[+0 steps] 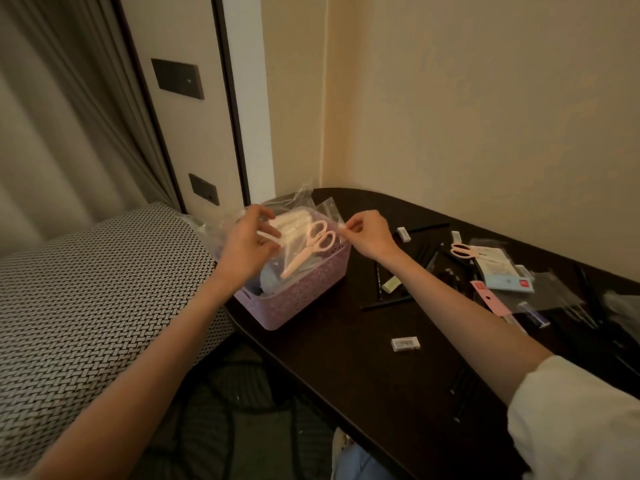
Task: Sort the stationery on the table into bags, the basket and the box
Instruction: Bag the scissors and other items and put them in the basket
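Over the lilac plastic basket (pixel 304 292) I hold a clear plastic bag (pixel 298 244) between both hands. Inside the bag lies a pair of pink scissors (pixel 310 249) beside some white items. My left hand (pixel 247 245) grips the bag's left side, fingers curled on the plastic. My right hand (pixel 367 237) pinches the bag's right edge between thumb and fingertips. The basket stands at the left end of the dark table (pixel 363 368) and holds blue things under the bag.
Loose stationery lies to the right: a second pair of pink scissors (pixel 464 250), white erasers (pixel 405 342), black pencils (pixel 386 303), a green eraser (pixel 391 284), packaged cards (pixel 507 277), a pink strip (pixel 490 299). A patterned cushion (pixel 86 306) sits left; walls close in behind.
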The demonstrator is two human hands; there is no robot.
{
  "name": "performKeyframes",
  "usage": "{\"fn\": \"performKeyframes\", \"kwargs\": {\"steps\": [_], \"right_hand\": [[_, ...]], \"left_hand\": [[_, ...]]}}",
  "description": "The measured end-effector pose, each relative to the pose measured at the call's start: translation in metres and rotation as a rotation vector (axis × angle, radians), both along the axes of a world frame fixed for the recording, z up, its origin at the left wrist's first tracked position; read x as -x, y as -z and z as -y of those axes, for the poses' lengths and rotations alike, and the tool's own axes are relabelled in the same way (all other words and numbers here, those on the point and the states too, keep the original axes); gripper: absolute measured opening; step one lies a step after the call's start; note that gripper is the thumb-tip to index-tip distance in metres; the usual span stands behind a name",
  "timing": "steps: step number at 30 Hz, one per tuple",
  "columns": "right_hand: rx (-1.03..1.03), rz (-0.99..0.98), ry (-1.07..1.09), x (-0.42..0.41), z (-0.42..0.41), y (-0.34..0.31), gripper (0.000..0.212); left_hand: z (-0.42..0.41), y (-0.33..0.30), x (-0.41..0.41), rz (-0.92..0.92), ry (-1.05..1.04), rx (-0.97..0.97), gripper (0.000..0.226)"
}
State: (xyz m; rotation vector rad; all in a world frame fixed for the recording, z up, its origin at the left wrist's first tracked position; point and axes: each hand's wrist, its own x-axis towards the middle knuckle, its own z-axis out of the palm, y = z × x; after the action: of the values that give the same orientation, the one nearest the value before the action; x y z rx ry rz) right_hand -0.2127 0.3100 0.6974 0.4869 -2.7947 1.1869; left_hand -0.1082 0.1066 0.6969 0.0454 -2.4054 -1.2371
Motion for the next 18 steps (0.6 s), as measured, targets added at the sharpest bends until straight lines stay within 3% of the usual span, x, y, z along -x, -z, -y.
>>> {"fn": "performKeyframes", "kwargs": {"steps": [3, 8, 11, 14, 18], "right_hand": [[-0.069, -0.023, 0.031, 0.005, 0.001, 0.007, 0.009], [-0.281, -0.171, -0.011, 0.004, 0.011, 0.005, 0.017], [-0.434, -0.177, -0.029, 0.006, 0.019, 0.007, 0.014], [-0.472, -0.082, -0.038, 0.010, 0.024, 0.005, 0.019], [-0.637, -0.025, -0.155, 0.002, 0.027, -0.010, 0.027]], "left_hand": [[0.002, 0.009, 0.002, 0.034, -0.018, 0.185, 0.029], [-0.001, 0.018, 0.006, 0.037, -0.032, 0.675, 0.022], [-0.011, 0.020, 0.004, -0.061, 0.012, 0.909, 0.018], [-0.014, 0.022, 0.005, -0.034, 0.171, 0.815, 0.022], [-0.008, 0.018, 0.014, 0.323, 0.327, 0.726, 0.037]]}}
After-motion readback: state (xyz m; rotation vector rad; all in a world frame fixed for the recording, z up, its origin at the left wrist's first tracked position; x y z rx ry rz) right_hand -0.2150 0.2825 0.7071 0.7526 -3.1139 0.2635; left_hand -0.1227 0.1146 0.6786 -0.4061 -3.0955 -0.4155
